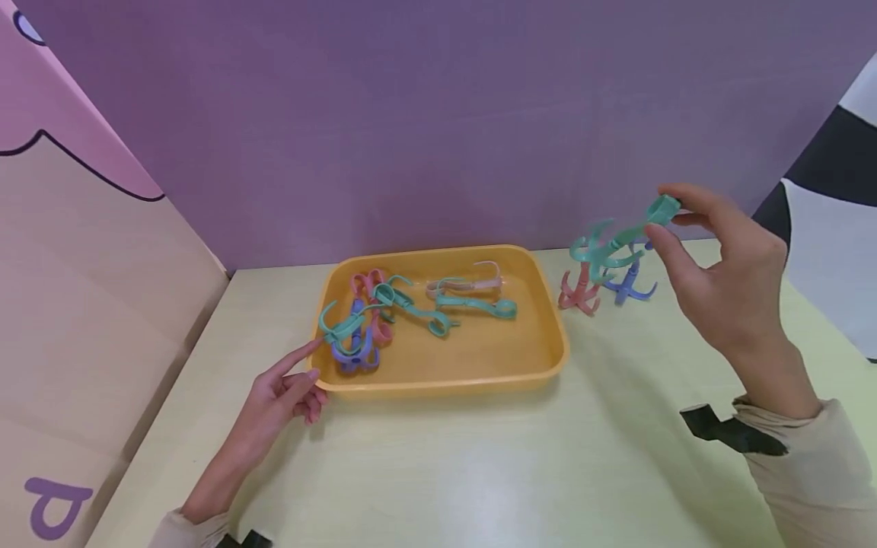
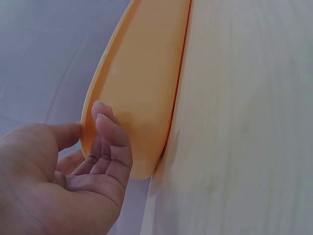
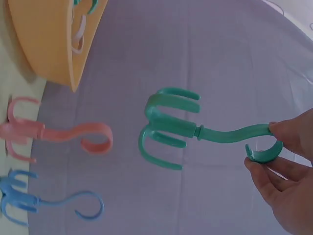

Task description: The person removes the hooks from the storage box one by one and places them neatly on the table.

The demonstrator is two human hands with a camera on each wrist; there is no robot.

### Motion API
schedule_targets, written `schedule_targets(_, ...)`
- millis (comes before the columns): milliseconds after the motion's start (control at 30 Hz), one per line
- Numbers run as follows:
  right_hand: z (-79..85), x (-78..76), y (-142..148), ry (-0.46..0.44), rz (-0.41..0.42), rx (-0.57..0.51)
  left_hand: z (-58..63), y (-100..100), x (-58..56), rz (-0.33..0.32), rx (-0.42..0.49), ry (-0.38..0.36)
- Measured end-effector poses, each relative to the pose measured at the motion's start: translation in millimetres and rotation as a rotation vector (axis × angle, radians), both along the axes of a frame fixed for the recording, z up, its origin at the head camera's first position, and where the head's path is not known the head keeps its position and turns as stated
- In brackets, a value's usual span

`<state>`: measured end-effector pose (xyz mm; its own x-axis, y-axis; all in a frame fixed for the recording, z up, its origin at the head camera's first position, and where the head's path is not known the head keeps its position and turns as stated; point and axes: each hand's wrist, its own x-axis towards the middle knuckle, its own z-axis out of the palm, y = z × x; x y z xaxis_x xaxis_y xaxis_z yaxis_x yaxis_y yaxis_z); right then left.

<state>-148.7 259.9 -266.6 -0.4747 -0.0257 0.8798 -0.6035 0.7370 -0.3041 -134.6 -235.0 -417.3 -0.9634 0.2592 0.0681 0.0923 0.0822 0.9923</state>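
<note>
My right hand [image 1: 736,281] pinches the curled end of a green multi-prong hook [image 3: 171,120] between thumb and fingers, holding it in the air right of the tray. Its prongs point down, above a pink-red hook [image 3: 63,132] and a blue hook [image 3: 49,198] that stand on their prongs on the table. At the near left corner of the yellow tray [image 1: 445,384], my left hand [image 1: 270,407] touches the rim with thumb and a straight index finger; its other fingers are loosely bent outside the wall. Inside the tray lie several hooks, including a green hook [image 1: 476,304].
Also in the tray are a pale pink hook [image 1: 466,287] at the back and a blue-violet hook [image 1: 356,358] among others at the left. A purple cloth backdrop [image 1: 438,129] rises behind the pale table [image 1: 438,464]. A printed panel [image 1: 82,304] borders the left side.
</note>
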Motion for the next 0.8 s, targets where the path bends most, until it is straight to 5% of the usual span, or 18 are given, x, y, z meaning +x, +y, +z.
schedule_targets(267,5.0,-4.0,26.1,0.028,-0.162,0.005,-1.6,-1.6,-0.8,-0.006,-0.012,0.019)
schedule_targets(567,1.4,-15.2,50.8,0.023,-0.253,-0.020,-1.1,-2.2,-0.4,0.003,-0.007,-0.001)
schedule_targets(800,-6.2,-22.7,67.5,-0.053,-0.346,-0.065,-0.5,-0.4,-0.8,-0.004,-0.008,-0.003)
